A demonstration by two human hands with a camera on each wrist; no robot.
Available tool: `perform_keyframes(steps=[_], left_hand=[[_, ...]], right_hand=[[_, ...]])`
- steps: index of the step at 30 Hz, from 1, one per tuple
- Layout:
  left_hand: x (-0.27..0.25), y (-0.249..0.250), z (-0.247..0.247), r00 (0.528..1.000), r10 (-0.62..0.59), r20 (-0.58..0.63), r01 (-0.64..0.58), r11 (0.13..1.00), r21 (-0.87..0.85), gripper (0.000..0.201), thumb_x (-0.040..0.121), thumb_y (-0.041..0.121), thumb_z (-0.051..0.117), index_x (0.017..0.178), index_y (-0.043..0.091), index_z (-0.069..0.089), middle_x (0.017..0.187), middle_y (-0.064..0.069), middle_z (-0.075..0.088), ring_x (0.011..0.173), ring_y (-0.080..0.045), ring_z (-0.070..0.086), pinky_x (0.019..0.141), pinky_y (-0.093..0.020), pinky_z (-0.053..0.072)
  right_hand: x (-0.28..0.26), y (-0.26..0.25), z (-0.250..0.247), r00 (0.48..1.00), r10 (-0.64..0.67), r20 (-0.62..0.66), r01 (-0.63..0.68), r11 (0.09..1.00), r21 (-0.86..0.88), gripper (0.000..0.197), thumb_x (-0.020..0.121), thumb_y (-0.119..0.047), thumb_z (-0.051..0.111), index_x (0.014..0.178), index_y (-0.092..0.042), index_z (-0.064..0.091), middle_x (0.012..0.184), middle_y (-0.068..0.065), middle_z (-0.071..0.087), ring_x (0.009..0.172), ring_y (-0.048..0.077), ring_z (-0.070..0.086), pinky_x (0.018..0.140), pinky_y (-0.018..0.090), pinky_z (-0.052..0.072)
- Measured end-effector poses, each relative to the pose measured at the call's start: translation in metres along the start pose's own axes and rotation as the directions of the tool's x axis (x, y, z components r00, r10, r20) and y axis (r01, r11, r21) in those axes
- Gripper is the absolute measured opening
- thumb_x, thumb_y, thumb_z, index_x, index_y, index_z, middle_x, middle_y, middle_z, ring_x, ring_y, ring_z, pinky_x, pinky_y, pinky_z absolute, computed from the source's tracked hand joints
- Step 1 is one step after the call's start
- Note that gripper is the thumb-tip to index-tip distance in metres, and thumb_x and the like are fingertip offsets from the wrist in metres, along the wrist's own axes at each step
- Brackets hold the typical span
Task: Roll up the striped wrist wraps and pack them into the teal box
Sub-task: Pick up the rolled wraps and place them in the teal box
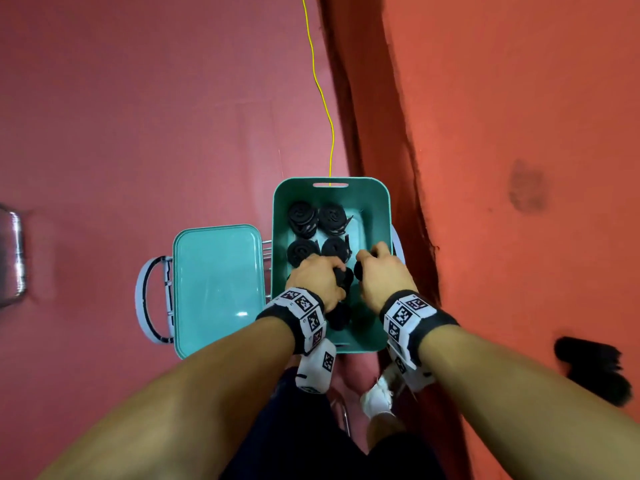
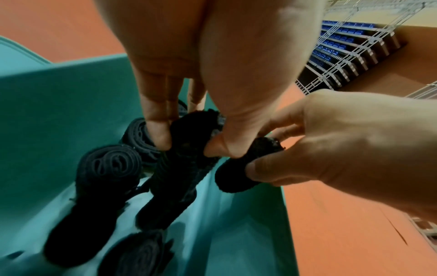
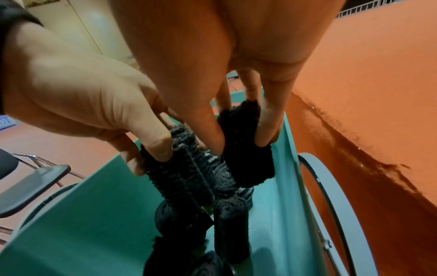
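Note:
The teal box [image 1: 372, 202] lies open on the red floor, its lid [image 1: 218, 289] flipped out to the left. Several dark rolled wrist wraps [image 1: 301, 216] stand side by side in its far half. Over the near half, my left hand [image 1: 337, 275] pinches a dark ribbed wrap [image 2: 179, 168] between thumb and fingers, and it hangs down into the box. My right hand [image 1: 363, 268] pinches a short dark roll [image 3: 246, 160] by the right wall. The hands nearly touch; the box floor under them is hidden.
One loose black wrap [image 1: 592, 368] lies on the orange mat to the right. A yellow cord [image 1: 322, 98] runs away from the box's far end. A dark seam [image 1: 381, 133] splits the two mats. A chrome object [image 1: 12, 254] sits at the left edge.

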State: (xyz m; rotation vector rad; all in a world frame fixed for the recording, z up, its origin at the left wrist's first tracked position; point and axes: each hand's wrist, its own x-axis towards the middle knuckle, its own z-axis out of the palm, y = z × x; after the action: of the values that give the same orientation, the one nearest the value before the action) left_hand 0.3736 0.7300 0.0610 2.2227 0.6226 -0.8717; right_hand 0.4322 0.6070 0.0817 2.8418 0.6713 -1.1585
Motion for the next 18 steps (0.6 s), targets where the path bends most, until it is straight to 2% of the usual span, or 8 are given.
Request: perform_keyframes(steps=[7,13,18], left_hand=[[0.024,-0.016,0.022,0.996,-0.062,0.059,0.059,0.997,0.055,0.050,0.081,0.025,0.077,0.127,0.037,0.061,0.132,-0.008,0.056,0.119,-0.030,0.058,0.100,-0.037,0.048],[0.039,-0.032,0.036,0.990,-0.119,0.076,0.115,0.992,0.048,0.045,0.084,0.019,0.073,0.125,0.036,0.064,0.125,-0.009,0.065,0.114,-0.032,0.063,0.095,-0.038,0.052],[0.054,-0.035,0.044,0.991,-0.102,0.086,0.097,0.993,0.067,0.046,0.086,0.014,0.071,0.127,0.033,0.065,0.123,-0.010,0.067,0.112,-0.034,0.064,0.094,-0.038,0.054]], right_hand=[[0.029,-0.008,0.022,0.991,0.096,0.091,-0.094,0.995,-0.027,0.034,0.095,0.002,0.042,0.129,-0.003,0.049,0.129,0.019,0.038,0.113,0.044,0.053,0.090,0.050,0.048],[0.050,-0.006,0.042,0.970,0.149,0.195,-0.141,0.989,-0.051,0.042,0.094,0.003,0.045,0.136,-0.005,0.045,0.134,0.018,0.036,0.118,0.043,0.052,0.093,0.048,0.048],[0.064,-0.006,0.055,0.957,0.162,0.241,-0.164,0.986,-0.013,0.041,0.095,0.004,0.043,0.136,-0.002,0.044,0.135,0.019,0.035,0.119,0.045,0.050,0.096,0.048,0.046]])
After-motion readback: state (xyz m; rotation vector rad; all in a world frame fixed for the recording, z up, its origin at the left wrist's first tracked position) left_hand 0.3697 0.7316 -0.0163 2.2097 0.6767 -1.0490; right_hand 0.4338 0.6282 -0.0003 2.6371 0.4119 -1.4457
